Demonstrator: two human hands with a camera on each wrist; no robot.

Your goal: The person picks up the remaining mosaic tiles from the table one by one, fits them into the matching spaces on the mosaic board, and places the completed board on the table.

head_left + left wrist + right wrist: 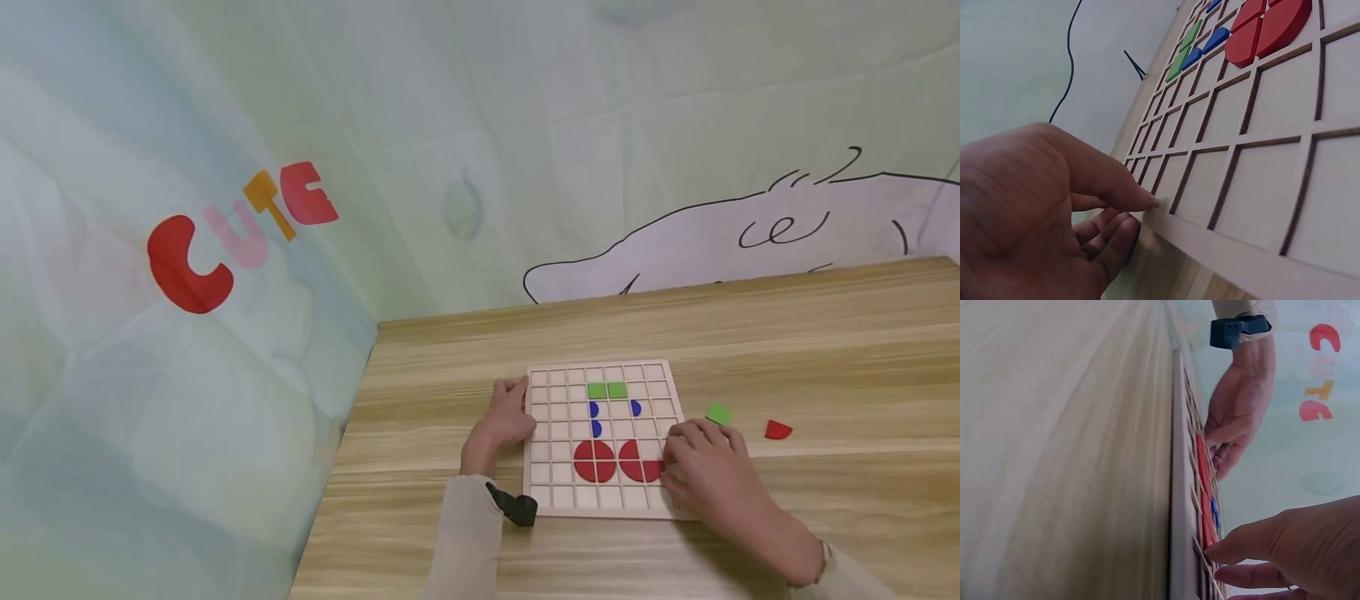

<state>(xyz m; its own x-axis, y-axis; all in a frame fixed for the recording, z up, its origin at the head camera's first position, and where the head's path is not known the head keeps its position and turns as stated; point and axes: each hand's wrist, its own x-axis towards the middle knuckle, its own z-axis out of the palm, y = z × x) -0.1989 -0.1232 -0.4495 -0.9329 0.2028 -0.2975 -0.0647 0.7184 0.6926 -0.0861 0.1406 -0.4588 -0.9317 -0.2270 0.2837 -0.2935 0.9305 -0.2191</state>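
A square wooden grid board (pixel 560 497) lies on the table. My left hand (pixel 504 421) holds its left edge; in the left wrist view the thumb (pixel 1138 195) presses on the rim, with the other fingers curled beside it. At the right edge, my right hand (pixel 708 471) bends over the board, its fingertips at a red quarter-circle piece (pixel 652 470) in the lower right. The fingers partly cover that piece. Beside it sit a full red circle (pixel 594 461) made of quarters, blue half-circle pieces (pixel 596 428) and two green squares (pixel 597 390).
Right of the board, a loose green square (pixel 719 413) and a loose red quarter-circle (pixel 778 430) lie on the wooden table (pixel 450 350). A printed cloth backdrop (pixel 420 150) hangs behind and to the left. A black strap device (pixel 517 507) is on the left wrist.
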